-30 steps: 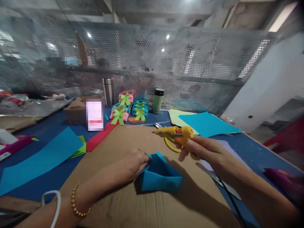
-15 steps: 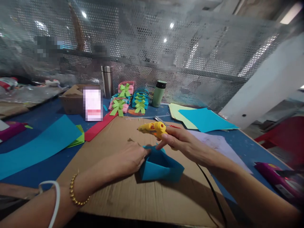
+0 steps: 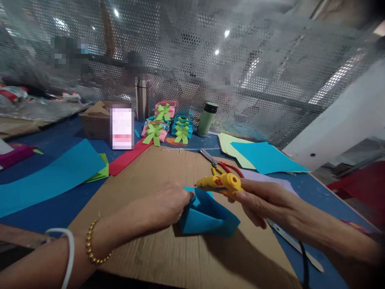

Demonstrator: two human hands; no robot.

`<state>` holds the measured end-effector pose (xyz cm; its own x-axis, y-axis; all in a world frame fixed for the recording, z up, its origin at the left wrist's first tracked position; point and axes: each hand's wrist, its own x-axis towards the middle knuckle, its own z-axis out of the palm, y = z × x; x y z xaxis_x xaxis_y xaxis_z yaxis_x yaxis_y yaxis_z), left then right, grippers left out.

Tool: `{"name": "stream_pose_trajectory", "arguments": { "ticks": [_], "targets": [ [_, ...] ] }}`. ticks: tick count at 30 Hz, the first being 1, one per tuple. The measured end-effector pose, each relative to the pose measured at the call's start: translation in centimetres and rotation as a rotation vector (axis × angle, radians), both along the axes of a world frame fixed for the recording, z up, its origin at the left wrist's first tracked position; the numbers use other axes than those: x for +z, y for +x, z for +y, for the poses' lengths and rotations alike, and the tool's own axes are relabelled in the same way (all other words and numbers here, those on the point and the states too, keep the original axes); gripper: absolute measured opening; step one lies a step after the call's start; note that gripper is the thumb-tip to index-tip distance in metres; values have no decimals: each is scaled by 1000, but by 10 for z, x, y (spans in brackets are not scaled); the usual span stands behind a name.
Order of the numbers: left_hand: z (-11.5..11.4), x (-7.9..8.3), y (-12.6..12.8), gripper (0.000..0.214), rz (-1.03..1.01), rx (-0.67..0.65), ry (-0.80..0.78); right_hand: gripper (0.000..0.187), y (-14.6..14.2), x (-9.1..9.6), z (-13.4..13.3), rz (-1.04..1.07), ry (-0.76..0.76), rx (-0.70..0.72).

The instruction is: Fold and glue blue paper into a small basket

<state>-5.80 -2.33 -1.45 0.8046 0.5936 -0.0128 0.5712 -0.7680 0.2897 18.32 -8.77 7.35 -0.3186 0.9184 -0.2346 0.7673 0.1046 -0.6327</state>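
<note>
L hand [image 3: 168,204] fingers pinch blue paper [image 3: 207,216] on cardboard [image 3: 168,249]; R hand [image 3: 258,198] fingers clenched round glue gun [image 3: 219,184], nozzle just above paper.

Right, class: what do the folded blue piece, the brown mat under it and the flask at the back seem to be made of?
Folded blue piece: likely matte craft paper or thin foam; it holds soft folds without shine.
Brown mat: corrugated cardboard, dull brown, with faint ridges and a crease.
Flask: probably stainless steel; silvery with bright reflections.
</note>
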Motion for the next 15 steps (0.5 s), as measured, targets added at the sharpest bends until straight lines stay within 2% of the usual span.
{"name": "stream_pose_trajectory", "arguments": {
  "ticks": [6,15],
  "targets": [
    [-4,7,-1,26,30,2,-40,50,-9,-11,-5,-72,-3,-49],
    [-6,11,-1,27,-67,20,-125,52,-5,-10,-4,-118,18,-76]
  ]
}}
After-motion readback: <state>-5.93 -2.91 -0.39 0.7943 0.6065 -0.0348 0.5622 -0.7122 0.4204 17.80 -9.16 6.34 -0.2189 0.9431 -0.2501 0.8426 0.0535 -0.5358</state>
